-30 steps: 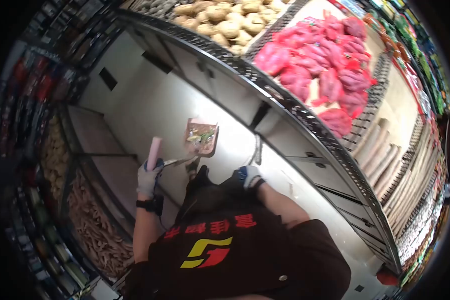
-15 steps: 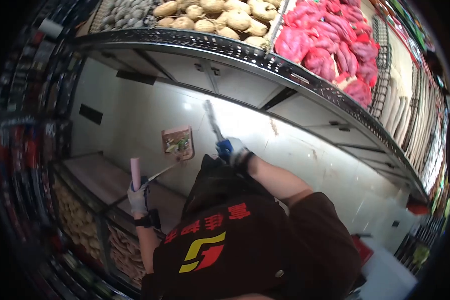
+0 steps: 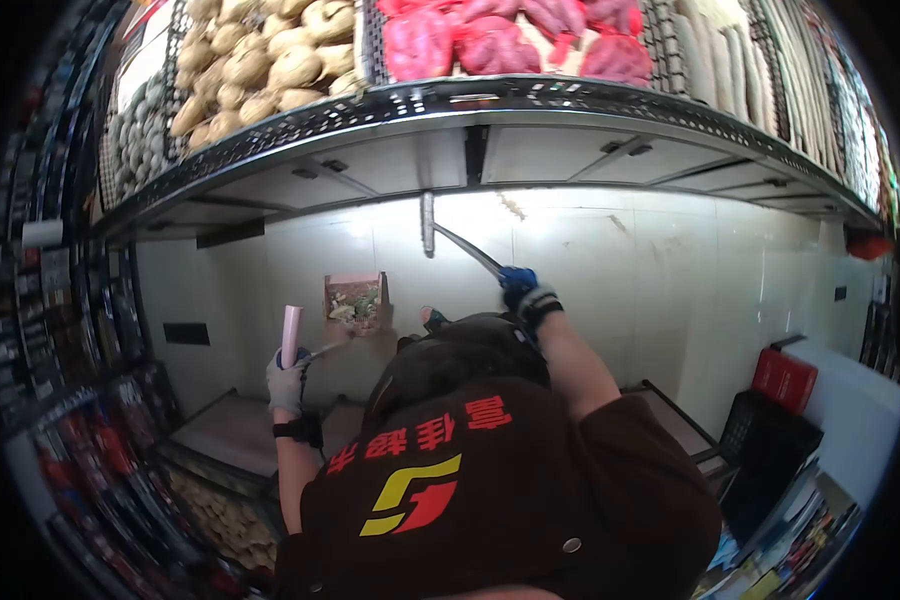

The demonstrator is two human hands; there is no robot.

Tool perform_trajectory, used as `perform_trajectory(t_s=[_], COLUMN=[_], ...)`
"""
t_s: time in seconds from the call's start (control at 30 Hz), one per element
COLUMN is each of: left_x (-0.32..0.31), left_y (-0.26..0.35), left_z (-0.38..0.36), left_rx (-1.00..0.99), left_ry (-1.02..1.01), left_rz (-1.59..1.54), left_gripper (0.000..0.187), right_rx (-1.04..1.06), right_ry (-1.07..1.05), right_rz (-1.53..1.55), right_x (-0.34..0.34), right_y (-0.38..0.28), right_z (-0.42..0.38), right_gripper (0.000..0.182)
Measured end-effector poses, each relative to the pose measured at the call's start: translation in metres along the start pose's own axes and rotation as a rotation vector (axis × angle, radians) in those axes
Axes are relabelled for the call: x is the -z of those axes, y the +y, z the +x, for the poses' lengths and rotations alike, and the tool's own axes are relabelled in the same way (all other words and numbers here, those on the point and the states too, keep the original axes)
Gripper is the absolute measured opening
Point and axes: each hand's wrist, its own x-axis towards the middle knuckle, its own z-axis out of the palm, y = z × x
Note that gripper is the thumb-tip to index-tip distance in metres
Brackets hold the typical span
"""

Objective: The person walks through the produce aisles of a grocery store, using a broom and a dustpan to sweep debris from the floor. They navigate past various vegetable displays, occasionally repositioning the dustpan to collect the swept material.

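Note:
My left hand [image 3: 287, 385], in a white and blue work glove, is closed around the pink-ended handle [image 3: 291, 336] of a long-handled dustpan. The pinkish dustpan [image 3: 327, 304] stands on the floor ahead, with green leafy scraps [image 3: 355, 300] in it. My right hand [image 3: 523, 292], gloved too, grips the dark stick of a broom [image 3: 470, 250]. That broom's narrow grey head [image 3: 428, 225] touches the floor close to the display stand's lower edge, ahead and to the right of the dustpan.
Along the front runs a display stand [image 3: 530, 92] with potato-like roots [image 3: 260, 65], pink-bagged produce [image 3: 490, 45] and long pale produce [image 3: 715, 55]. Brown smudges [image 3: 511, 206] mark the tiled floor. Low bins [image 3: 225, 430] stand behind my left arm. A red box [image 3: 785, 380] is at right.
My right hand has moved right, and the broom head now lies at the stand's base. The view has turned, so the stand runs straighter across. My left hand still holds the dustpan.

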Motion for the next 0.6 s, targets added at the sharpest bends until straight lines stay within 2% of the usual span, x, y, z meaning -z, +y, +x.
perform_trajectory(t_s=[0.03,0.07,0.1,0.13,0.17,0.2,0.23,0.3,0.4,0.43,0.5,0.57,0.6], left_x=[-0.013,-0.027,-0.041,-0.057,-0.074,-0.09,-0.105,-0.138,-0.182,-0.196,-0.222,-0.239,-0.246], left_y=[0.009,0.018,0.035,0.054,0.07,0.083,0.099,0.127,0.161,0.173,0.196,0.207,0.213], left_z=[0.004,0.007,0.005,0.001,-0.001,-0.002,-0.007,-0.008,-0.013,-0.017,-0.027,-0.033,-0.037], left_rx=[-0.029,-0.037,-0.045,-0.081,-0.116,-0.126,-0.125,-0.12,-0.14,-0.143,-0.13,-0.169,-0.167], left_ry=[-0.03,-0.056,-0.066,-0.106,-0.147,-0.16,-0.176,-0.239,-0.287,-0.298,-0.352,-0.373,-0.375], left_rz=[0.044,0.027,0.042,0.072,0.103,0.146,0.166,0.098,0.149,0.165,0.118,0.128,0.136], left_gripper=[0.015,0.017,0.017,0.017,0.017,0.017,0.017,0.017,0.018,0.018,0.019,0.019,0.02], right_rx=[0.142,0.026,-0.269,-0.627,-0.813,-0.845,-0.825,-0.851,-0.885,-0.916,-0.946,-0.965,-0.893], right_ry=[0.143,0.111,0.011,0.012,0.042,0.136,0.14,0.13,0.212,0.372,0.527,0.532,0.56], right_rz=[-0.098,0.076,0.595,1.199,1.422,1.397,1.311,1.423,1.388,1.297,1.225,1.228,1.232], right_x=[0.022,0.046,0.073,0.105,0.133,0.155,0.176,0.216,0.268,0.282,0.31,0.338,0.346], right_y=[0.013,0.022,0.029,0.035,0.04,0.043,0.057,0.077,0.085,0.074,0.09,0.09,0.096], right_z=[-0.027,-0.047,-0.065,-0.077,-0.088,-0.098,-0.108,-0.123,-0.149,-0.156,-0.176,-0.189,-0.195], right_gripper=[0.011,0.013,0.017,0.02,0.024,0.027,0.026,0.026,0.025,0.021,0.018,0.017,0.013])
